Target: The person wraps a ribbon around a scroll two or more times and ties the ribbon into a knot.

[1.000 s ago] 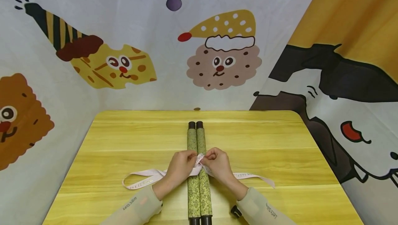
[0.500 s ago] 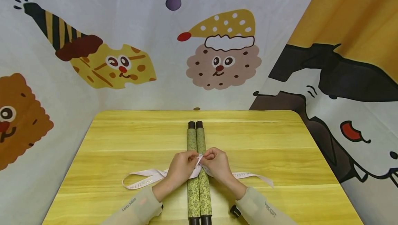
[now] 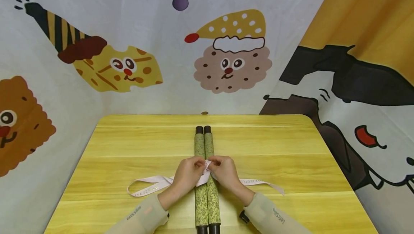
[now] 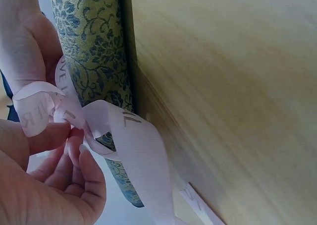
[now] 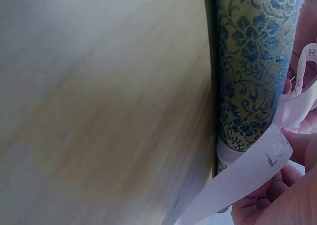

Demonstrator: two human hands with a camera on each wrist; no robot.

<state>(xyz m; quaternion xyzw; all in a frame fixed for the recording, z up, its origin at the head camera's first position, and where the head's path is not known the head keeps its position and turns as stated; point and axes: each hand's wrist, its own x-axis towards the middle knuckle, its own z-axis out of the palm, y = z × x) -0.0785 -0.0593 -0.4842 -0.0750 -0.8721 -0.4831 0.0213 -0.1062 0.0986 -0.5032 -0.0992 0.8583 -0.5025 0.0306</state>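
Two scrolls with green-yellow floral brocade and dark end knobs, a left one [image 3: 201, 205] and a right one [image 3: 213, 205], lie side by side pointing away from me. A pale pink ribbon [image 3: 203, 180] with printed letters is wrapped round them, crossed and looped on top. My left hand [image 3: 187, 174] pinches a loop of the ribbon between thumb and fingers above the scrolls. Close against it, my right hand [image 3: 225, 172] pinches the ribbon from the other side. In the left wrist view a wide ribbon band [image 4: 143, 155] drapes over the brocade. Fingers partly hide the crossing.
One ribbon tail [image 3: 148, 187] lies looped on the wooden table [image 3: 129, 144] at the left; the other tail [image 3: 265, 183] stretches right. A small black object [image 3: 244, 216] sits by my right sleeve. A cartoon-printed cloth [image 3: 181, 65] hangs behind the table.
My right hand has shifted slightly, its fingers now lower over the ribbon. The looped ribbon between the hands has changed shape a little. My left hand and the scrolls stay nearly still.
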